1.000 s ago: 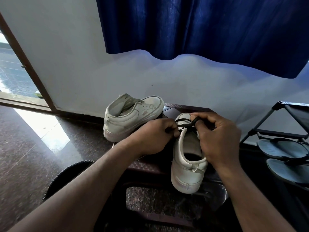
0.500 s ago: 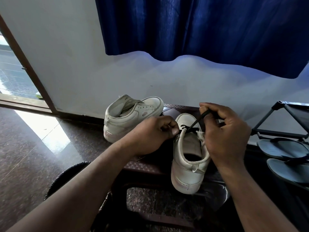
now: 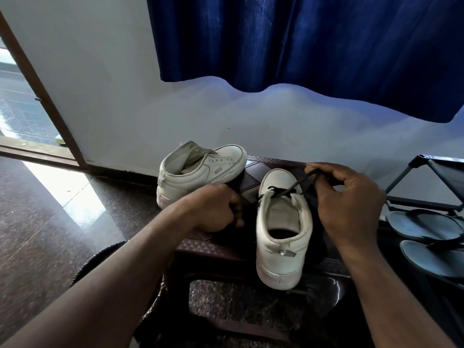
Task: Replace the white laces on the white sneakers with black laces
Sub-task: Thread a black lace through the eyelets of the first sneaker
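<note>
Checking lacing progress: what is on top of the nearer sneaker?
A black lace crosses the nearer sneaker near its toe; the right hand pinches one end, raised above the shoe. The other end runs toward the left hand, whose curled fingers hide it.

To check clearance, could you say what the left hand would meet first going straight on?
Probably the side of the near sneaker; the left hand points toward it, though depth is unclear.

1 white sneaker (image 3: 281,237) stands upright, black lace (image 3: 283,190) threaded through its front eyelets; other sneaker (image 3: 200,167) unlaced, behind-left.
</note>
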